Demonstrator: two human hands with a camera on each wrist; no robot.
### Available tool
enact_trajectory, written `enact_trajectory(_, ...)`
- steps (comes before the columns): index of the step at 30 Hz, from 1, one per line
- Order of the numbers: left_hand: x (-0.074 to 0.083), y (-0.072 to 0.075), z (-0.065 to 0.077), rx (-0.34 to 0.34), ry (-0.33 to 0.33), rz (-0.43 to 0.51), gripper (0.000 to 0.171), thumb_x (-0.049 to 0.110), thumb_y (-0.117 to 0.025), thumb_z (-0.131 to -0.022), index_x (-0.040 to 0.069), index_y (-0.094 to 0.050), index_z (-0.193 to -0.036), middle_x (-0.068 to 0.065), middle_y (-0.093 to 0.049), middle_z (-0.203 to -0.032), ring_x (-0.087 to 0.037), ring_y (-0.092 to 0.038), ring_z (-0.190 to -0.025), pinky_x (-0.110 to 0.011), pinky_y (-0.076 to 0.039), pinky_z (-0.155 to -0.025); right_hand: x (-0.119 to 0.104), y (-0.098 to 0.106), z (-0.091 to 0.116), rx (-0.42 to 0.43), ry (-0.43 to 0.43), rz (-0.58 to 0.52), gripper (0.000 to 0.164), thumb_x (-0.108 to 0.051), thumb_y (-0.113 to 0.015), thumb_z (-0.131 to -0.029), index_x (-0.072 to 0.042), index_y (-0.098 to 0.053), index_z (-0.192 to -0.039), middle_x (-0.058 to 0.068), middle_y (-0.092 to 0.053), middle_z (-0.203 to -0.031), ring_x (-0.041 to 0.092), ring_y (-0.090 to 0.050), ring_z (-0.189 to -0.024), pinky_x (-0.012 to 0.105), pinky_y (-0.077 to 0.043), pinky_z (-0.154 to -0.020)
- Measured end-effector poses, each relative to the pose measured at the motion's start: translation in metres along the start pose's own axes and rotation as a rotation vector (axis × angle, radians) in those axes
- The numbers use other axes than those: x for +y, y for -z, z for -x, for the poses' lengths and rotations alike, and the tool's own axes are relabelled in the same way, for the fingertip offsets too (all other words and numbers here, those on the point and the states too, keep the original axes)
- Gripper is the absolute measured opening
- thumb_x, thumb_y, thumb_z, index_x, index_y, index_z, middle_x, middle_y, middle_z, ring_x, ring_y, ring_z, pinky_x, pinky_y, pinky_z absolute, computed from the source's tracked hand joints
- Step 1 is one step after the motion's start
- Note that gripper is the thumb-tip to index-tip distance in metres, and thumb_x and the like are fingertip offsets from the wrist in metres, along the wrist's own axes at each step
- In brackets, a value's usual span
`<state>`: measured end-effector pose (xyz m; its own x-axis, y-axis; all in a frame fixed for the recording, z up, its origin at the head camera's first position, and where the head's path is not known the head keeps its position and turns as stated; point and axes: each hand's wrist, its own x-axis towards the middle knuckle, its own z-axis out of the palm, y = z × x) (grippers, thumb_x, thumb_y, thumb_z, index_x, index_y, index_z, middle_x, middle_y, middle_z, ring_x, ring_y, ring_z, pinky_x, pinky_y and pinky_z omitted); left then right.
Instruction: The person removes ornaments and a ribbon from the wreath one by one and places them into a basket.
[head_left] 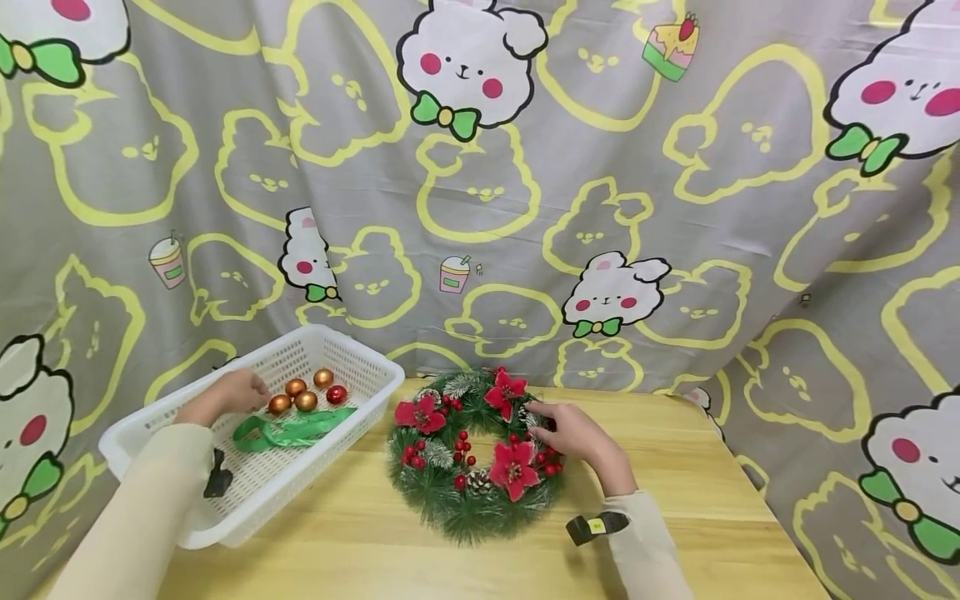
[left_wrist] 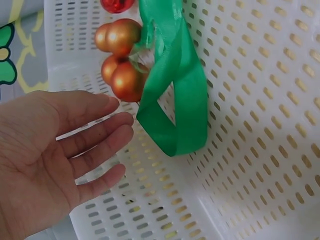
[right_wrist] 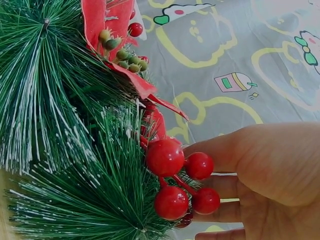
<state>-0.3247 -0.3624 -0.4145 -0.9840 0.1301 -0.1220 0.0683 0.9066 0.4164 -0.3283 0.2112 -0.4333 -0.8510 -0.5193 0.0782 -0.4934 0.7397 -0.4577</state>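
Note:
A Christmas wreath (head_left: 468,517) with red poinsettias (head_left: 514,469), red berries (right_wrist: 167,157) and a pine cone lies on the table. My right hand (head_left: 573,433) touches its right edge, fingers fairly straight and partly hidden behind the berries. Over the white basket (head_left: 375,392), my left hand (left_wrist: 65,150) holds nothing, its fingers loosely extended. Just past those fingertips are several matte gold balls (left_wrist: 127,80) and one shiny red ball (head_left: 337,394). A green ribbon (left_wrist: 192,110) lies looped beside the balls on the basket floor.
The perforated basket stands at the left of the wooden table (head_left: 360,533), its walls raised around the ornaments. A grey patterned curtain (head_left: 495,208) hangs close behind the table. Black straps or devices sit at both wrists.

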Motion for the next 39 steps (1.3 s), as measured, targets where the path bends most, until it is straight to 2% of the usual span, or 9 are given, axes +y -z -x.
enact_trajectory(7,0.004,0.0,-0.006,0.054,-0.036,0.003,0.023,0.01,-0.059,-0.095,-0.009,-0.07,-0.093,-0.009,-0.065,-0.077,-0.018,-0.054,-0.071,-0.032,-0.044,-0.065,-0.001,-0.001,-0.001,0.002,0.001,0.002,0.046,-0.017,-0.065,-0.1,-0.007,-0.058,-0.144,0.02,-0.063,-0.138,0.008,-0.035,-0.043,0.03,-0.044,-0.07)
enact_trajectory(13,0.017,-0.002,-0.015,0.095,-0.064,0.019,0.026,0.011,-0.059,-0.096,-0.01,-0.071,-0.102,-0.021,-0.07,-0.094,-0.024,-0.059,-0.078,-0.037,-0.049,-0.068,-0.003,-0.003,0.0,0.004,0.002,0.007,0.045,-0.018,-0.066,-0.1,-0.007,-0.059,-0.143,0.021,-0.063,-0.138,0.007,-0.035,-0.043,0.032,-0.045,-0.073)
enact_trajectory(17,0.034,-0.004,-0.025,0.119,-0.087,0.03,0.025,0.012,-0.06,-0.096,-0.009,-0.072,-0.104,-0.02,-0.072,-0.096,-0.025,-0.062,-0.083,-0.043,-0.053,-0.076,-0.003,-0.003,0.002,0.013,0.001,0.014,0.045,-0.018,-0.066,-0.099,-0.006,-0.06,-0.142,0.021,-0.064,-0.137,0.007,-0.034,-0.043,0.034,-0.045,-0.075)
enact_trajectory(24,0.074,-0.002,-0.04,0.172,-0.175,0.045,0.02,0.011,-0.06,-0.098,-0.005,-0.072,-0.099,-0.02,-0.072,-0.098,-0.024,-0.063,-0.082,-0.048,-0.053,-0.081,-0.001,-0.002,0.004,0.009,0.004,0.014,0.045,-0.017,-0.066,-0.1,-0.005,-0.059,-0.142,0.021,-0.063,-0.138,0.007,-0.034,-0.044,0.033,-0.045,-0.074)
enact_trajectory(28,0.103,-0.004,-0.047,0.214,-0.218,0.057,0.023,0.009,-0.059,-0.098,-0.008,-0.072,-0.106,-0.023,-0.073,-0.102,-0.03,-0.067,-0.089,-0.05,-0.054,-0.084,0.001,-0.001,0.007,0.009,-0.007,0.012,0.045,-0.017,-0.066,-0.099,-0.006,-0.06,-0.142,0.02,-0.065,-0.135,0.007,-0.035,-0.044,0.032,-0.044,-0.072)
enact_trajectory(34,0.145,-0.012,-0.056,0.287,-0.244,0.098,0.026,0.01,-0.056,-0.099,-0.006,-0.072,-0.113,-0.025,-0.072,-0.111,-0.039,-0.068,-0.102,-0.053,-0.054,-0.088,-0.001,0.002,0.009,0.007,-0.003,0.008,0.045,-0.017,-0.066,-0.099,-0.004,-0.059,-0.142,0.02,-0.066,-0.134,0.006,-0.036,-0.043,0.031,-0.044,-0.072)
enact_trajectory(36,0.158,-0.015,-0.057,0.312,-0.251,0.105,0.026,0.01,-0.056,-0.1,-0.004,-0.071,-0.115,-0.025,-0.072,-0.112,-0.039,-0.068,-0.103,-0.053,-0.054,-0.088,-0.003,0.002,0.008,-0.005,-0.02,-0.01,0.045,-0.017,-0.065,-0.1,-0.005,-0.059,-0.143,0.02,-0.064,-0.137,0.009,-0.04,-0.044,0.031,-0.045,-0.073)
enact_trajectory(39,0.177,-0.018,-0.059,0.339,-0.264,0.11,0.026,0.011,-0.055,-0.101,-0.002,-0.07,-0.118,-0.023,-0.073,-0.112,-0.037,-0.069,-0.102,-0.051,-0.055,-0.087,-0.007,0.005,0.005,-0.024,-0.055,-0.027,0.044,-0.017,-0.064,-0.101,-0.007,-0.059,-0.143,0.019,-0.061,-0.141,0.017,-0.058,-0.06,0.036,-0.046,-0.075)
